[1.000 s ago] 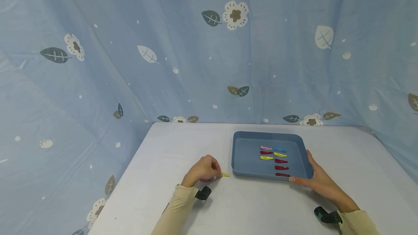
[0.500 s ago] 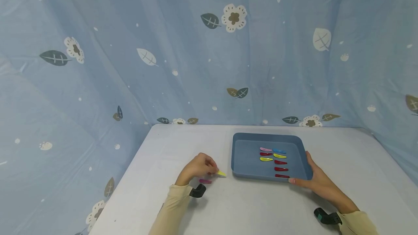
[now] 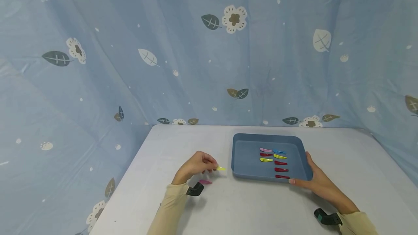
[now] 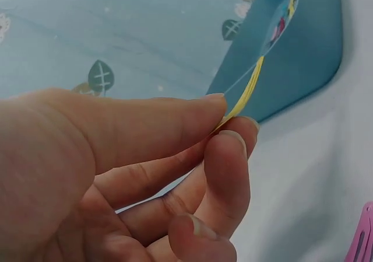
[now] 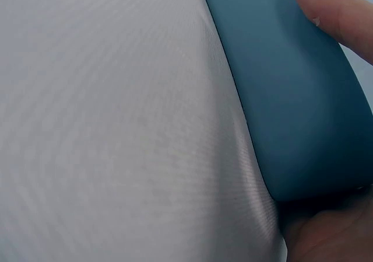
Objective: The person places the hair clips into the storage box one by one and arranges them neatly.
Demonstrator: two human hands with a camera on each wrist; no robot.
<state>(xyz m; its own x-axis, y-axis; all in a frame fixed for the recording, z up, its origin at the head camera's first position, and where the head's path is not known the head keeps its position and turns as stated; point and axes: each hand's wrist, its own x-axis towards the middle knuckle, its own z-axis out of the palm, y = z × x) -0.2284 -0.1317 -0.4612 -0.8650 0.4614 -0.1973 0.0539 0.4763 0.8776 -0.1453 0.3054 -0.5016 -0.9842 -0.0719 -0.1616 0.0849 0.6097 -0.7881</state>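
Note:
My left hand (image 3: 199, 163) pinches a yellow snap hair clip (image 4: 249, 93) between thumb and fingertips, just above the table and left of the blue tray (image 3: 251, 177). Below that hand a pink hair clip (image 3: 205, 182) lies on the table; part of it shows at the right edge of the left wrist view. My right hand (image 3: 321, 182) grips the tray's near right corner, thumb on the front wall and fingers along the right side. Inside the tray, hair clips lie in two columns: a pink, a red and a yellow clip (image 3: 266, 160) on the left; blue, yellow and several red clips (image 3: 281, 169) on the right.
A white-covered table (image 3: 248, 209) carries everything. Behind it and to the left hangs a blue curtain (image 3: 196, 64) with flowers and leaves. Dark wrist cameras (image 3: 196, 189) sit on both wrists.
My left hand has lifted the yellow clip off the table and drawn slightly left, uncovering the pink clip beneath. The right hand and tray have stayed in place.

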